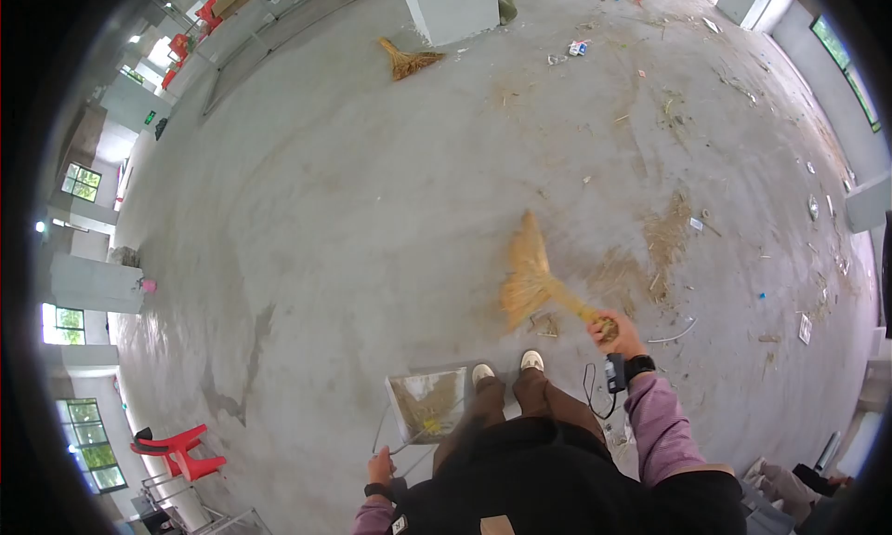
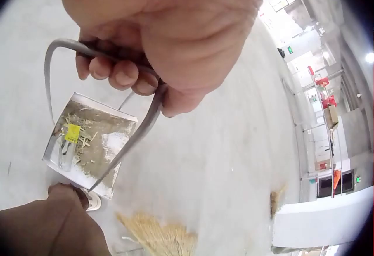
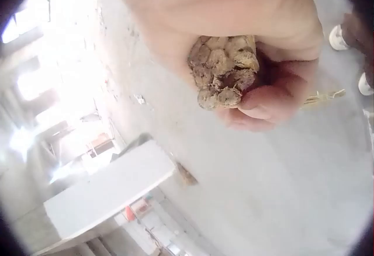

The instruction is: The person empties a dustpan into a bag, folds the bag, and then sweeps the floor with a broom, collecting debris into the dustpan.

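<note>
My right hand (image 1: 620,334) grips the stalk end of a straw broom (image 1: 531,279), whose spread bristles hang over the floor ahead of my feet. Seen from the right wrist, the fingers (image 3: 280,95) curl round the bundled stalk butt (image 3: 225,72). My left hand (image 1: 381,466) holds the bent metal handle (image 2: 142,130) of a dustpan (image 1: 396,400), which hangs low beside my leg. Inside the dustpan lie dirt, straw bits (image 2: 87,139) and a yellow scrap (image 2: 72,132). The bristles also show at the bottom of the left wrist view.
Brown dirt (image 1: 667,242) and scattered litter (image 1: 578,48) lie on the floor to the right and far right. A second straw broom (image 1: 409,63) rests near a white pillar (image 1: 453,10). A red chair (image 1: 181,451) stands at the lower left. Another person sits at the lower right.
</note>
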`<state>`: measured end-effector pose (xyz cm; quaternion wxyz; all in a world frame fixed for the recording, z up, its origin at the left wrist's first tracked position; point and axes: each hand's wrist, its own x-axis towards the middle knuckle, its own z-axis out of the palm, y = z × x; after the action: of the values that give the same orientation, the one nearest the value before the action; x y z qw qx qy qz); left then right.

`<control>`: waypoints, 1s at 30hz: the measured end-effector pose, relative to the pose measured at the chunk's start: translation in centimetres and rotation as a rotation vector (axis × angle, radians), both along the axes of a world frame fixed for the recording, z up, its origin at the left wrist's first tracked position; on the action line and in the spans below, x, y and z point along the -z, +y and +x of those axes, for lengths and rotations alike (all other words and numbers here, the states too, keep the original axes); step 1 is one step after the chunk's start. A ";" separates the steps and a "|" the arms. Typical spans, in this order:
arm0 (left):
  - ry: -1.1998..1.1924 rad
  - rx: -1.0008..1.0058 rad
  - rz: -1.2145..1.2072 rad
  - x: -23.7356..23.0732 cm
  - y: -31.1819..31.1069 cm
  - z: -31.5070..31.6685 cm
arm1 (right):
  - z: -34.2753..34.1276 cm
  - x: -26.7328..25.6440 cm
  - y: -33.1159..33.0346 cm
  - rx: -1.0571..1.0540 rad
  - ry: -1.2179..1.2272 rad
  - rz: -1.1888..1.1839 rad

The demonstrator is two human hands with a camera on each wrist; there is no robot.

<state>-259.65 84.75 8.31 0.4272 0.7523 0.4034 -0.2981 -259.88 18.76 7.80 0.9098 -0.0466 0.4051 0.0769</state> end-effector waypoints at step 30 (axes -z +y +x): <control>-0.053 -0.138 -0.135 0.5 -2.8 -2.9 | -0.9 1.0 -0.7 0.119 0.006 0.048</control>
<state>-262.53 81.94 7.81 0.5070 0.6996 0.4219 -0.2747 -260.81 18.08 6.76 0.9125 -0.0004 0.4077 0.0324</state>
